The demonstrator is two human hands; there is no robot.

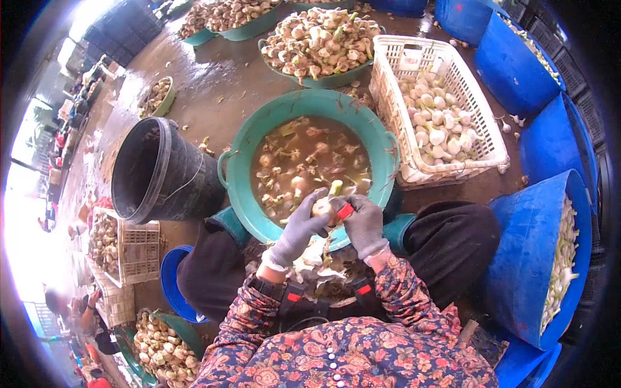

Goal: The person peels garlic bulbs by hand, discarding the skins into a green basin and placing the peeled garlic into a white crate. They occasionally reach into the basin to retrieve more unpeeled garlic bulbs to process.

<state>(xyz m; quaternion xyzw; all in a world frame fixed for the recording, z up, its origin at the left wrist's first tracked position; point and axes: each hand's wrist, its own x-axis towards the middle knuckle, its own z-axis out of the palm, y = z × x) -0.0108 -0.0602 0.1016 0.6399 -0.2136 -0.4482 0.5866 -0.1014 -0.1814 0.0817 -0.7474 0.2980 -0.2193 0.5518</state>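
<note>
Garlic bulb (323,205) sits over the near rim of the green basin (242,149), my left hand (299,227) fingers clamped round it. My right hand (363,223) grips a red-handled knife (345,211) against it. I'd judge short, shallow strokes best, turning the bulb steadily.

Wet concrete floor (220,84), littered with scraps. On it: green basin (246,149) of murky water at center; black bucket (162,171) tipped on its side, left; white crate (482,139) of peeled bulbs, right; green tubs (323,81) heaped with bulbs, far; blue barrels (517,71) at right.
</note>
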